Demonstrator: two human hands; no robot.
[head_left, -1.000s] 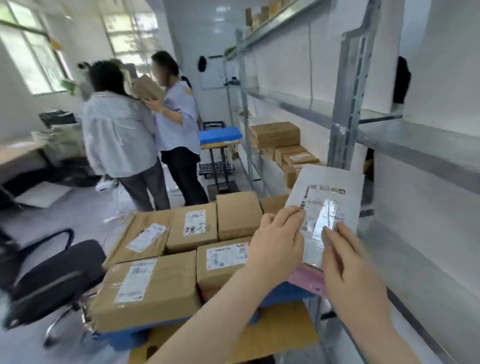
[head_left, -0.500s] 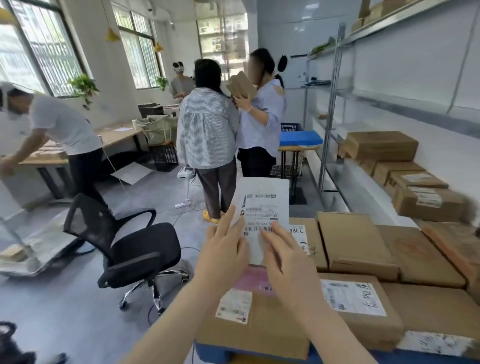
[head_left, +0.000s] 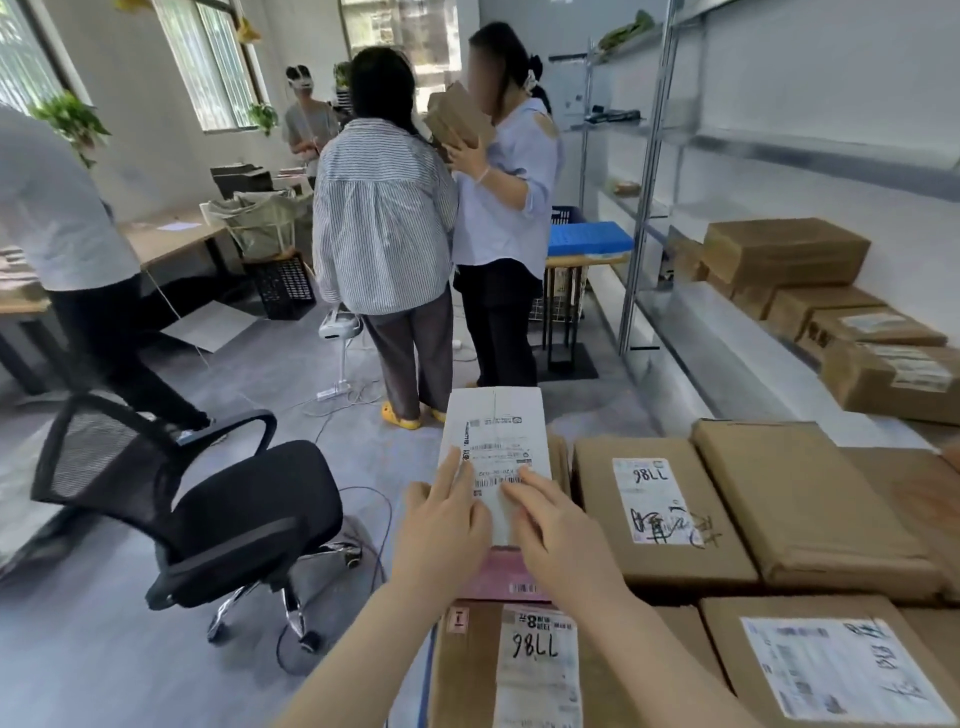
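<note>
Your left hand (head_left: 441, 525) and right hand (head_left: 556, 530) covered the near end of the white parcel (head_left: 496, 415), so your thumbs and the hold beneath it were hidden. Just beyond your fingertips, the shipping label (head_left: 493, 454) carried print too small to read. Under your wrists only a pink strip (head_left: 498, 574) showed. Right of the grip, nearer you, the cardboard box (head_left: 722, 654) was cut by the bottom edge, its sticker (head_left: 831, 670) blurred.

Matt white paper parcel (head_left: 496, 447)
</note>
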